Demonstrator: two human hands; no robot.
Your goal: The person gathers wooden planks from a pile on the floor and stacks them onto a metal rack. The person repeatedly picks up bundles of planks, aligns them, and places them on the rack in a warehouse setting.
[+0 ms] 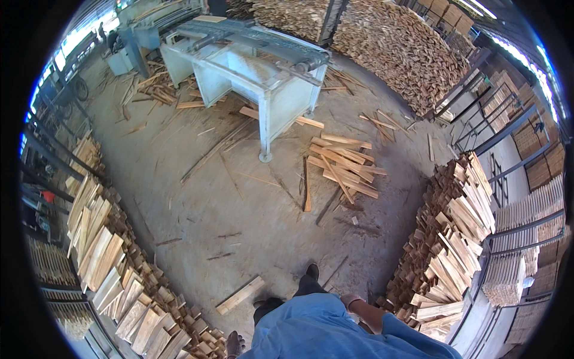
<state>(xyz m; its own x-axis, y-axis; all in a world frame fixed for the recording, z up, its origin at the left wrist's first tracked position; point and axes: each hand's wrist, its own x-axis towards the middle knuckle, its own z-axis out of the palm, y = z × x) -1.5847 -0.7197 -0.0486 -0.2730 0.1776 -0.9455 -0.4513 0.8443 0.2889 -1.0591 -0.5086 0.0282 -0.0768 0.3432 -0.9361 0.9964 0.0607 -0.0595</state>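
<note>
A pale blue-grey metal machine table stands at twelve o'clock, tan and light-brown cut wooden boards lie at centre on the grey-brown dusty floor, and a blue cloth sleeve shows at five o'clock.

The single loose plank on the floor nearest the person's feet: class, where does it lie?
In the head view, the plank lies low and left of centre on the dusty floor, just left of the person's shoes, right of the left-hand wood stack.

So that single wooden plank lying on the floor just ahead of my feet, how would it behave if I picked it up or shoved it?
The wooden plank looks flat, straight and thick for its length, so probably stiff, not floppy. It lies flat on the dusty floor, so a push should slide it rather than roll or tip it. Its rough-sawn look suggests good grip, maybe splinters.
</note>
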